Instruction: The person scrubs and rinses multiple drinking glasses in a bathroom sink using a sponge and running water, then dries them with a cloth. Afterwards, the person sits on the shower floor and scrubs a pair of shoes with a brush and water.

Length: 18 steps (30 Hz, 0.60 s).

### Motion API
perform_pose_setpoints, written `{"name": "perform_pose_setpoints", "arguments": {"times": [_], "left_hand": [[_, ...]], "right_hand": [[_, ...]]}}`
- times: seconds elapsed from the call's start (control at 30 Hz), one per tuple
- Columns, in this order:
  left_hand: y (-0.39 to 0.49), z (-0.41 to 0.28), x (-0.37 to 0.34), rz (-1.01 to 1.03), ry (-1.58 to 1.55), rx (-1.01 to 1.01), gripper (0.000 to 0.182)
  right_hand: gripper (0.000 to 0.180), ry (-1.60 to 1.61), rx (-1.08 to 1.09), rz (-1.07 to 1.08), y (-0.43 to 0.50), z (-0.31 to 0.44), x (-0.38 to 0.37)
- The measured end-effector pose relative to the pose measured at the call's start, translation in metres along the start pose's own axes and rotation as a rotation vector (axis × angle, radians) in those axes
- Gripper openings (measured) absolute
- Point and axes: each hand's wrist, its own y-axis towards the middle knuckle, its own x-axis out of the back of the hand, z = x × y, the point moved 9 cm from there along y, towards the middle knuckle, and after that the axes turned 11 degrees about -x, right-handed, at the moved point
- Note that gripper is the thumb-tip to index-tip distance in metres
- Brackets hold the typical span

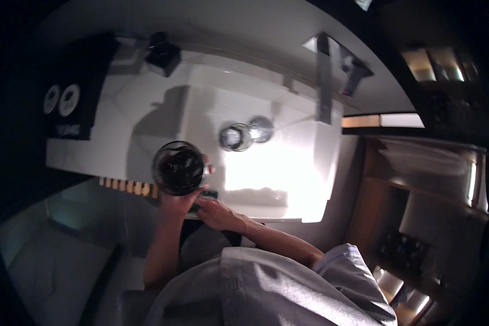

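My left hand point(180, 202) grips a round, clear glass vessel point(179, 168) from below and its right side. The vessel's mouth faces up towards me, and its inside looks dark. Close against it on the right, my right hand point(218, 215) has its fingers curled on a green pad or sponge point(208, 195), partly hidden by both hands. Beyond them, inside a white sink point(205, 100), two clear drinking glasses point(235, 137) point(261, 129) are side by side.
A metal faucet point(324, 81) reaches over the sink's right part, beside a handle-like fitting point(352, 79). On the white counter point(114, 122) stand a black dispenser-like object point(163, 56) and a large black item point(79, 106) with round white marks. Wooden slats point(128, 187) line the near left edge.
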Motion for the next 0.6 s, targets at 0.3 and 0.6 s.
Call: {"name": "perform_pose_setpoints", "arguments": {"times": [0.3,0.6], "left_hand": [[0.004,0.027,0.004,-0.078,0.008,0.088,0.052],[0.008,0.040,0.009,-0.059,-0.068,0.063,0.052]], "right_hand": [[0.023,-0.710,-0.772,0.100,-0.176,-0.145,0.166],[0.032,-1.536,-0.324,-0.122,-0.102,-0.154,0.345]]}}
